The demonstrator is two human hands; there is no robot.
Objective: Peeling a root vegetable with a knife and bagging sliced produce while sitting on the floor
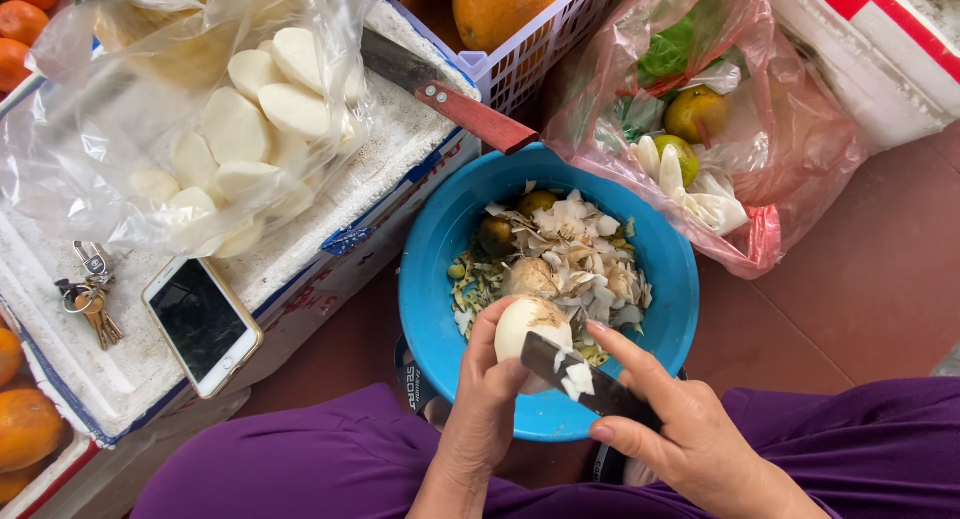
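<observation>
1. The left hand (487, 404) is closed around a pale round tuber (530, 326), fingers curled up its near side, holding it over the blue basin (430, 279).
2. The right hand (680, 434) is pressed shut on a dark knife (580, 374) — its blade lies against the tuber's lower right, white shavings stuck to it.
3. The tuber is mostly peeled — creamy white, with brownish skin on top.
4. Beyond the grip, the basin holds peelings (570, 249); to the left, a foam box (120, 379) carries a bag of peeled pieces (240, 119), a phone (203, 324) and keys (90, 299).
5. The floor is reddish tile (870, 279).
</observation>
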